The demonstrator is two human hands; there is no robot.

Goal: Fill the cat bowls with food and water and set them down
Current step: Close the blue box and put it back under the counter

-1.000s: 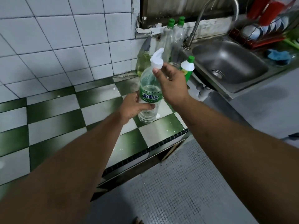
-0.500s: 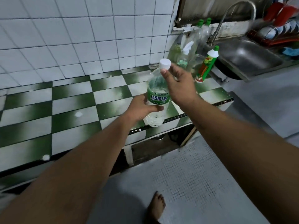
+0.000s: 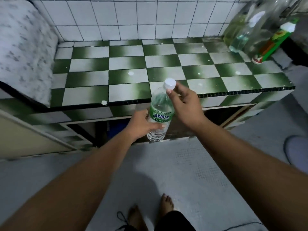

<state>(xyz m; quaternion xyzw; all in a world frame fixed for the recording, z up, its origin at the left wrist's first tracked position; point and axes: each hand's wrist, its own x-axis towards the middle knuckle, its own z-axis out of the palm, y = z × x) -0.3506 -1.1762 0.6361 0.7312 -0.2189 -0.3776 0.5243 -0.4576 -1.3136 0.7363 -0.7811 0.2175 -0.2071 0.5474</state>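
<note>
Now the green-and-white tiled table [image 3: 126, 64] is seen more squarely than half a second ago. The cluster of bottles [image 3: 240, 37] at its far right corner is blurred and partly cut off by the frame. The water bottle [image 3: 160, 114] is held in front of the table's edge, over the floor [image 3: 183, 172], no longer above the tiles. Its lower half is gripped by the left hand [image 3: 141, 125], while its white cap [image 3: 169, 83] is pinched by the right hand [image 3: 186, 104]. Whether the cap is still seated cannot be told.
</note>
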